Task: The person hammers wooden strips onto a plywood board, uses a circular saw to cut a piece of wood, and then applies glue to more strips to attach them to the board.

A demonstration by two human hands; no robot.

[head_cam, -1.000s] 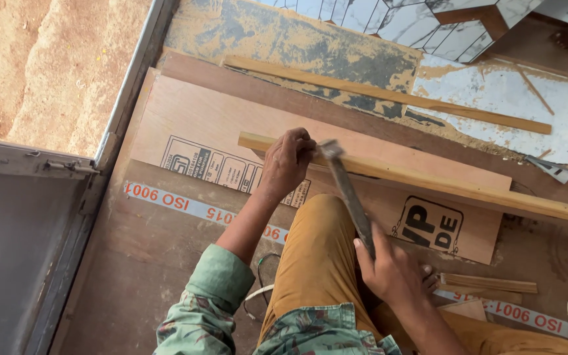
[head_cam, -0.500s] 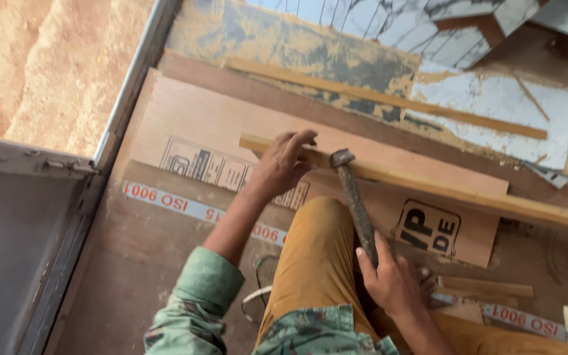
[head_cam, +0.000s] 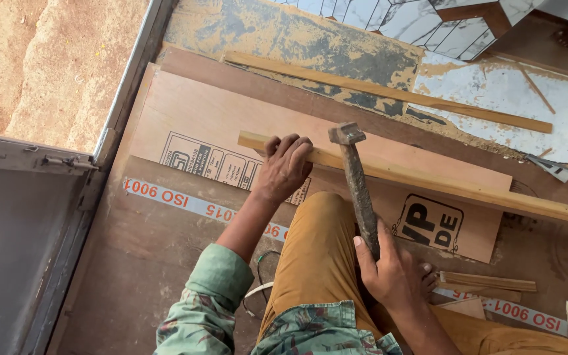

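The left hand (head_cam: 285, 165) presses its fingers down on the near-left end of a long wooden strip (head_cam: 428, 181), which runs left to right across the plywood sheet (head_cam: 198, 125). The right hand (head_cam: 392, 273) grips a hammer (head_cam: 356, 184) by its handle, head pointing far, over the strip.
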